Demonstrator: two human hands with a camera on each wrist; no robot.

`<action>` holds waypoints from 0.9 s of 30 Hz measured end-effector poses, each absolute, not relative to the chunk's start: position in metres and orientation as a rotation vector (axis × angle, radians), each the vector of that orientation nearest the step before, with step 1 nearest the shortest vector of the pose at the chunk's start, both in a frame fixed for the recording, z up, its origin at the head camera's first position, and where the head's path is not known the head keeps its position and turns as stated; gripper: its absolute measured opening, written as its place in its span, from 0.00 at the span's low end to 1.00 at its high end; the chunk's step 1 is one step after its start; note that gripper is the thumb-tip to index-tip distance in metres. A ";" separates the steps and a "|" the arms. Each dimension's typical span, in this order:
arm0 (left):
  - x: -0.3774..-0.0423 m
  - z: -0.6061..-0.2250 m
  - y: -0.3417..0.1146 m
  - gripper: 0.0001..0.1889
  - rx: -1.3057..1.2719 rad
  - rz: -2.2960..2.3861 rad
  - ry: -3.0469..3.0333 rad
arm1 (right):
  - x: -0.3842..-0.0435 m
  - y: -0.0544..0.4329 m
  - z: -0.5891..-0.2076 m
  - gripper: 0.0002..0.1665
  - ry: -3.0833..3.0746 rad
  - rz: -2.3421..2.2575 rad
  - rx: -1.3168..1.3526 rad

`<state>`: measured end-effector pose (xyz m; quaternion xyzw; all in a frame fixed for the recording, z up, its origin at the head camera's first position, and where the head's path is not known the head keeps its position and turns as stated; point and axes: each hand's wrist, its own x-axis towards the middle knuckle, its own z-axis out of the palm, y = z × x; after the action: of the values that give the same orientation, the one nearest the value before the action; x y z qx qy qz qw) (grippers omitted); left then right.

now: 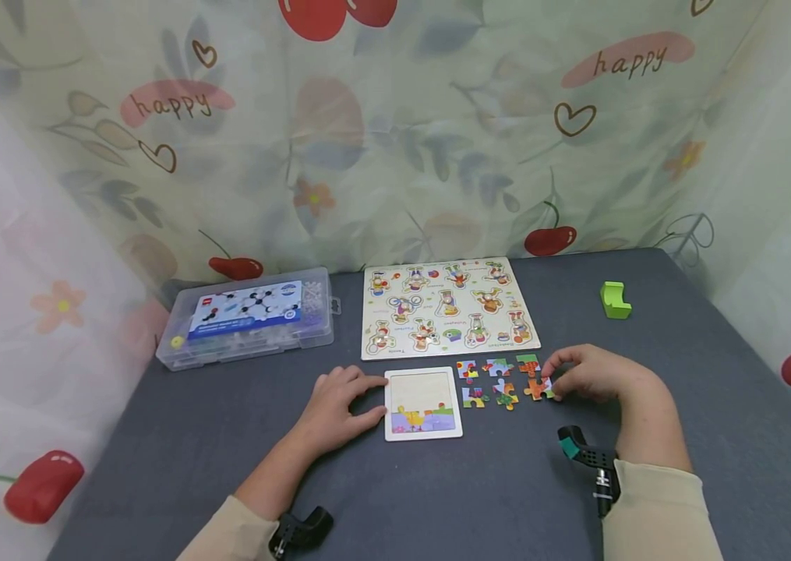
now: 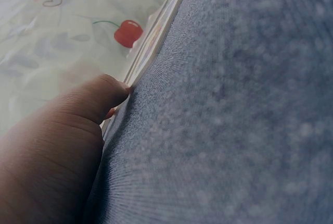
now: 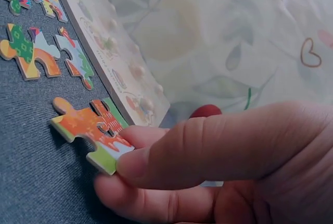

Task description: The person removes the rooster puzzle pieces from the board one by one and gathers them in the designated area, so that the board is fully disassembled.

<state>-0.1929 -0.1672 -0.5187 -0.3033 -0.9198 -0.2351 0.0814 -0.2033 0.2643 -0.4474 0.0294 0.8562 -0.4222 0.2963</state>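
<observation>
My left hand (image 1: 339,405) steadies the left edge of a small white-rimmed puzzle tray (image 1: 420,387), with index finger and thumb apart against the rim. Joined pieces with a yellow picture (image 1: 414,421) fill the tray's lower part; bare board shows above. In the left wrist view the thumb (image 2: 99,96) meets the edge. My right hand (image 1: 595,372) pinches an orange and green puzzle piece (image 3: 86,122) by its corner, its far side tilted close to the cloth. Beside it lie several loose pieces, among them a red and green one (image 1: 527,364) and a multicoloured one (image 1: 505,393).
Behind the pieces lies a wooden peg board (image 1: 447,304) with cartoon animals. A clear plastic case (image 1: 248,319) with a blue label stands at the back left. A green block (image 1: 616,301) sits at the back right. Patterned curtain (image 1: 395,156) encloses the grey table (image 1: 451,499).
</observation>
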 end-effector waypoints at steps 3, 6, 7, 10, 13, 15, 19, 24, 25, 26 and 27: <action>-0.193 -0.520 -0.167 0.22 -0.904 -0.702 -2.755 | -0.203 0.263 -0.447 0.19 2.289 -1.102 0.089; -0.194 -0.520 -0.167 0.22 -0.899 -0.701 -2.763 | -0.203 0.261 -0.447 0.18 2.296 -1.091 0.093; -0.194 -0.520 -0.167 0.21 -0.899 -0.701 -2.763 | -0.203 0.260 -0.446 0.18 2.298 -1.094 0.099; -0.194 -0.519 -0.167 0.22 -0.895 -0.698 -2.775 | -0.202 0.260 -0.444 0.18 2.317 -1.093 0.102; -0.194 -0.518 -0.167 0.22 -0.894 -0.696 -2.786 | -0.202 0.261 -0.441 0.18 2.384 -1.068 0.081; -0.193 -0.517 -0.167 0.22 -0.892 -0.696 -2.795 | -0.201 0.261 -0.438 0.18 2.440 -1.050 0.060; -0.194 -0.518 -0.167 0.22 -0.888 -0.698 -2.799 | -0.200 0.259 -0.430 0.20 2.542 -1.044 -0.027; -0.194 -0.518 -0.167 0.22 -0.885 -0.698 -2.801 | -0.197 0.246 -0.416 0.21 2.587 -1.147 -0.165; -0.194 -0.519 -0.167 0.22 -0.884 -0.698 -2.802 | -0.196 0.243 -0.413 0.21 2.591 -1.168 -0.191; -0.194 -0.519 -0.167 0.22 -0.884 -0.700 -2.803 | -0.195 0.239 -0.410 0.21 2.589 -1.193 -0.219; -0.193 -0.519 -0.167 0.22 -0.883 -0.699 -2.803 | -0.194 0.236 -0.407 0.20 2.587 -1.211 -0.248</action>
<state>-0.1934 -0.1671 -0.5187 -0.2918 -0.9262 -0.2310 0.0601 -0.1938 0.2359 -0.4073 -0.0856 0.8938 -0.4185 0.1368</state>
